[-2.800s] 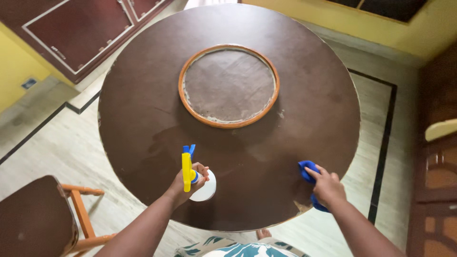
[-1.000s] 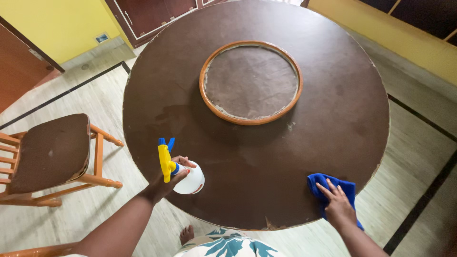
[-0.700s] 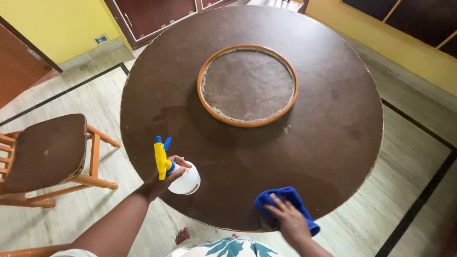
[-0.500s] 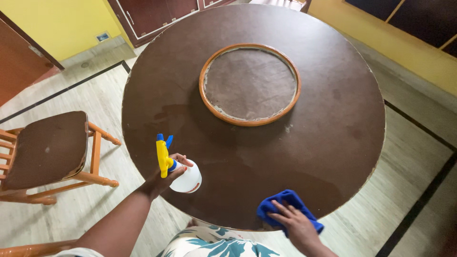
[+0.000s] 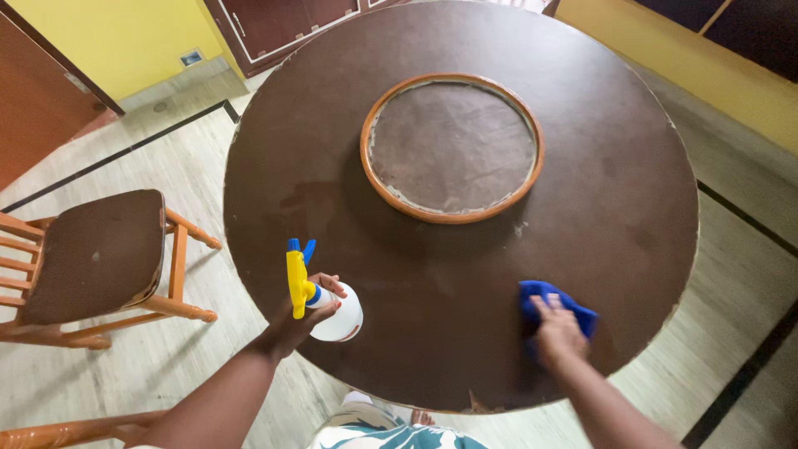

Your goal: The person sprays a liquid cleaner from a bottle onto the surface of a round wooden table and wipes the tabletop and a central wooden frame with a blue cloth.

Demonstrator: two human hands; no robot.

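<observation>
Blue cloth [image 5: 555,303] under flat, apparently blurred right hand [image 5: 559,334]; left hand [image 5: 295,320] grips spray bottle [image 5: 326,303].

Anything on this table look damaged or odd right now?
Yes. The round table has its edge chipped at the near rim, by the person's body, baring lighter material. Whitish flaking also lines the inside of the orange ring at its centre, with a pale fleck beside it.

Left hand [image 5: 293,323] raised, fingers curled in grip; right hand [image 5: 559,333] flat, palm down.
</observation>
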